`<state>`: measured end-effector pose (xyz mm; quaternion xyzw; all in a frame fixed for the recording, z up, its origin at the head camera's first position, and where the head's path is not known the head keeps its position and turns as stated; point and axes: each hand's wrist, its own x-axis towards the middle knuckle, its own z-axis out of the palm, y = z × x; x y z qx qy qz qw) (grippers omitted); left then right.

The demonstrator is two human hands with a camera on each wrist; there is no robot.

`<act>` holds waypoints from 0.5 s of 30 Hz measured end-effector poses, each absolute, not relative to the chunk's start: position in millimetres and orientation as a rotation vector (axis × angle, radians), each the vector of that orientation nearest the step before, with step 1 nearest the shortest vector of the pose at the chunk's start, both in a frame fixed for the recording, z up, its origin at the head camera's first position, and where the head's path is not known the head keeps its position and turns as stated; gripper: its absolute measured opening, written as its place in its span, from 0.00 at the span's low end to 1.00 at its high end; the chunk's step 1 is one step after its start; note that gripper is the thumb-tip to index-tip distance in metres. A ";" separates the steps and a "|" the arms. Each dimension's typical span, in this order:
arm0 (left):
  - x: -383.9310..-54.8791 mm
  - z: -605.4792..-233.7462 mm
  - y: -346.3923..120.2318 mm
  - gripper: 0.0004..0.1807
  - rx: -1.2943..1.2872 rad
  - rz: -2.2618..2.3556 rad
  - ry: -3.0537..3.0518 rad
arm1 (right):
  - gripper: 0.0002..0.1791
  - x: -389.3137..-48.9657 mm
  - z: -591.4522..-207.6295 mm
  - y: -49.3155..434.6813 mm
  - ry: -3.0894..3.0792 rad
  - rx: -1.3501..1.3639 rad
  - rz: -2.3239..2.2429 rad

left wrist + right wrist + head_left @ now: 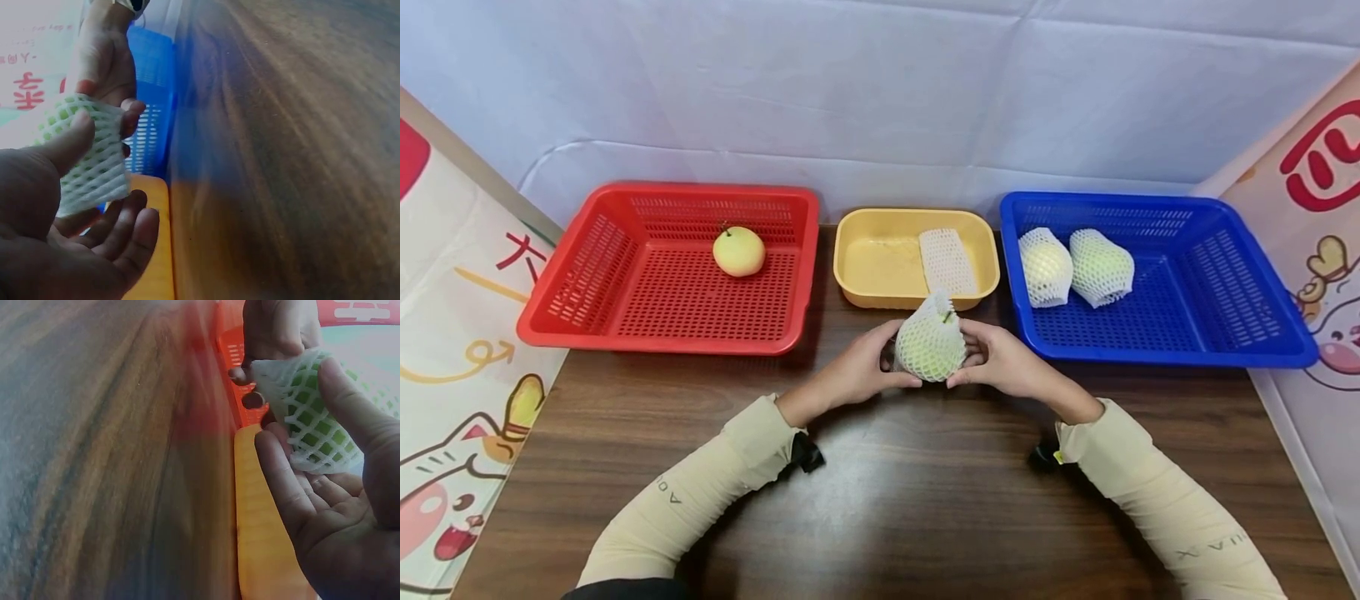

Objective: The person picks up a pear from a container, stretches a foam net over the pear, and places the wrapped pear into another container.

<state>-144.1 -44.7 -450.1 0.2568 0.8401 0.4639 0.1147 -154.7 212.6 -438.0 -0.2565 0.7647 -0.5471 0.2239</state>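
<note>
A pear in a white foam net [929,343] is held up between both hands, just in front of the yellow tray. Its stem pokes through near the top, where the net gathers to a loose point. My left hand [863,367] grips the left side, thumb toward me. From the other side my right hand [1009,364] holds it the same way. In the left wrist view, the left thumb [75,140] presses on the netting. Green skin shows through the mesh of the foam net [315,419] in the right wrist view, under the right thumb.
At the left stands a red basket [670,343] with one bare pear [739,252] inside. The yellow tray [872,250] holds an empty foam net [948,261]. In the blue basket [1165,354] at the right lie two netted fruits [1047,267]. A white cloth [850,92] hangs behind.
</note>
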 end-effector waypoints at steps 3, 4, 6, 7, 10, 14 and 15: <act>-144.2 -448.4 -44.5 0.46 0.759 1.422 2.432 | 0.37 -155.4 -436.7 212.2 2.121 -0.717 -1.497; -143.9 -448.0 -44.3 0.47 0.751 1.440 2.420 | 0.36 -155.5 -436.5 212.0 2.123 -0.717 -1.494; -143.4 -447.3 -43.9 0.47 0.727 1.467 2.401 | 0.36 -155.6 -435.8 211.3 2.135 -0.719 -1.490; -143.1 -447.0 -43.8 0.47 0.714 1.478 2.395 | 0.36 -155.7 -435.6 211.2 2.141 -0.717 -1.489; -143.1 -447.5 -42.9 0.48 0.689 1.510 2.377 | 0.37 -155.8 -435.0 211.2 2.166 -0.710 -1.489; -143.1 -448.3 -42.7 0.47 0.668 1.552 2.361 | 0.36 -155.0 -434.1 211.0 2.200 -0.694 -1.485; -143.0 -448.3 -42.7 0.46 0.662 1.562 2.357 | 0.36 -154.6 -433.9 210.8 2.206 -0.693 -1.483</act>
